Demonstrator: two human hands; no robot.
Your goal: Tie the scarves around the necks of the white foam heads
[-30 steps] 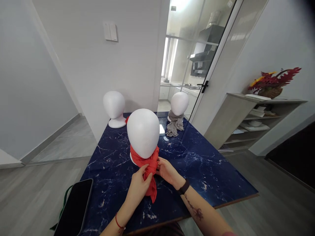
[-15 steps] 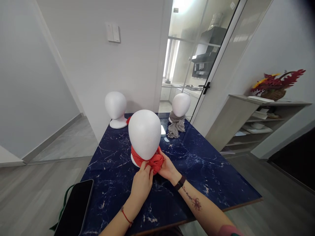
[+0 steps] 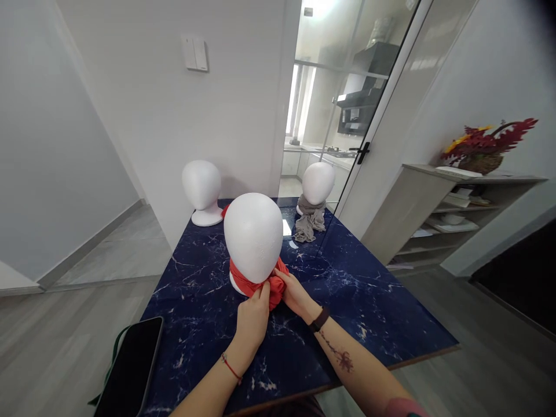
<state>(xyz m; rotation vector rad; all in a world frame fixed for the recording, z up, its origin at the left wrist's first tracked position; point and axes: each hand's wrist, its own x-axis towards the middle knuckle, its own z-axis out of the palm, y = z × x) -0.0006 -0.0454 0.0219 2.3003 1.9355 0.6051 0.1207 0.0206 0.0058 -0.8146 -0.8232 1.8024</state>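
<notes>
A white foam mannequin head (image 3: 253, 236) stands upright near the middle of the table. Round its neck is a red scarf (image 3: 247, 282), bunched into a knot-like bundle at the front right. My left hand (image 3: 253, 315) pinches the scarf just below the chin, thumb and fingers closed on the cloth. On the bundle's right side, my right hand (image 3: 299, 294) grips the fabric, its thumb on top; some of its fingers are hidden behind the cloth.
Behind stand a bare white mannequin head (image 3: 202, 185) with red cloth beside it and another head (image 3: 318, 183) wearing a grey scarf (image 3: 311, 223). A phone (image 3: 130, 366) lies at the left edge of the dark blue marbled table (image 3: 347, 295). Shelves (image 3: 434, 200) stand right.
My left hand has turned and shifted slightly, its fingers now higher at the bundle's left side. The right thumb has moved up and over the scarf, and the bundle looks more covered.
</notes>
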